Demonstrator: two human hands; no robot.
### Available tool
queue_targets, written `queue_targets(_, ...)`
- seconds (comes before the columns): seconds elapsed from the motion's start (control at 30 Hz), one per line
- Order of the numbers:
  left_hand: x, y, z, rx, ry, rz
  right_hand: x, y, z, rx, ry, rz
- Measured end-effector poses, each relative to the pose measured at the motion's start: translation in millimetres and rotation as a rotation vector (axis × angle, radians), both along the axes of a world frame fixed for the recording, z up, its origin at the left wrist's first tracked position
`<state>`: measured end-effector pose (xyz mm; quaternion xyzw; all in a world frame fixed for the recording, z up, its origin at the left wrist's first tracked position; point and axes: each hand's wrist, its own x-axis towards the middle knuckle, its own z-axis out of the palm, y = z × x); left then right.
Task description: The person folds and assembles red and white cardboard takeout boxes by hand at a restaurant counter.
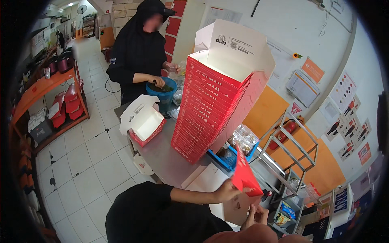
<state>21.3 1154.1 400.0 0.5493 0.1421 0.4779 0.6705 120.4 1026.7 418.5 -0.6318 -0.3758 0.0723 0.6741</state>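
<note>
A partly folded red-and-white food carton (246, 177) is between my two hands at the table's near right. My left hand (227, 191) has its fingers closed on the red panel's left edge. Lower down, my right hand (256, 216) pinches the carton's near edge, its fingers partly hidden. Flat white carton blanks (206, 179) lie beneath on the metal table (164, 164). Beyond them rises a tall leaning stack of nested red cartons (206, 109), the top one with its lid up. One folded open carton (146, 126) sits to its left.
Across the table a person in black (135, 52) has one hand in a blue bucket (165, 97). Blue baskets (225, 160) with plastic-wrapped items stand behind the stack. A metal rack (289, 139) and a fire extinguisher (283, 133) are at right, an orange shelf (44, 99) at left.
</note>
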Motion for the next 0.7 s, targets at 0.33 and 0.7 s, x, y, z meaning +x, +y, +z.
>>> queue_targets(0.33,-1.8,-6.7,29.5,0.284,0.044,-0.358,17.9,-17.6,-12.3,-0.101,-0.751,-0.113)
queue_targets(0.7,36.4,-22.4,-14.5,-0.031,-0.078,-0.450,9.2,-1.5,-20.0,0.075,-0.079,-0.069)
